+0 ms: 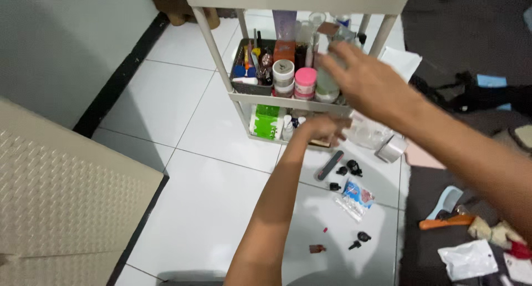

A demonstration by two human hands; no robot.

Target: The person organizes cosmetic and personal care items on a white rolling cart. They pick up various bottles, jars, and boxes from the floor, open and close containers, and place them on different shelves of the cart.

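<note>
**Desk:** Where does everything sit?

**Photographer:** A tiered cart (221, 59) stands at twelve o'clock on the tiled floor (194, 169). On its middle shelf, a tray of small tools (252, 70) sits left of three lidded jars (284, 75). The right hand (363, 78) hangs in front of that shelf's right end. Below, the left hand (324, 128) reaches to the bottom shelf, just right of a carton (267, 121).

**Desk:** And the floor?

**Photographer:** A flat file (330, 165) lies before the cart, small caps (349, 168) to its right, a sachet (357, 194) nearer still. At three o'clock, what looks like a comb (446, 202) rests on a mat (421, 230). A ribbed panel (61, 192) fills eight o'clock.
</note>
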